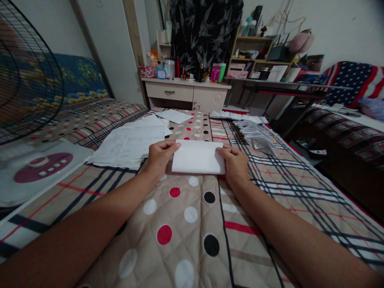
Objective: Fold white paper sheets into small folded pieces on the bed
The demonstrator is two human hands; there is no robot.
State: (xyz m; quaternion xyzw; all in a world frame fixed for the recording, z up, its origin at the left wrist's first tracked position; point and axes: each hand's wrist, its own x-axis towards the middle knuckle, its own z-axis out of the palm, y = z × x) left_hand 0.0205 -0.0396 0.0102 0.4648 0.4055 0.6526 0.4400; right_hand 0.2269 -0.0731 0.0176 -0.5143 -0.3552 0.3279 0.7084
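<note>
Head view puts the white paper [198,158] at the centre for me, held just above the bedspread [180,216] between both hands. I see the left hand [160,158] pinching its left edge, thumb on the front near the upper corner; the right hand [236,160] grips the right edge the same way. To handle it well, I would keep both pinches light and level, pull evenly so the sheet stays flat, and line up the edges before pressing any crease.

It looks folded, but I cannot count the layers, and its back and the fingertips behind it are hidden from me. Left and farther off, the printed sheets [129,142] carry text too small to read. To the right, the bundle of pale papers [255,136] overlaps too tightly for me to separate. On the near left, a plastic bag [67,150] is cut off by the frame, as is the fan [30,76] beyond it.
</note>
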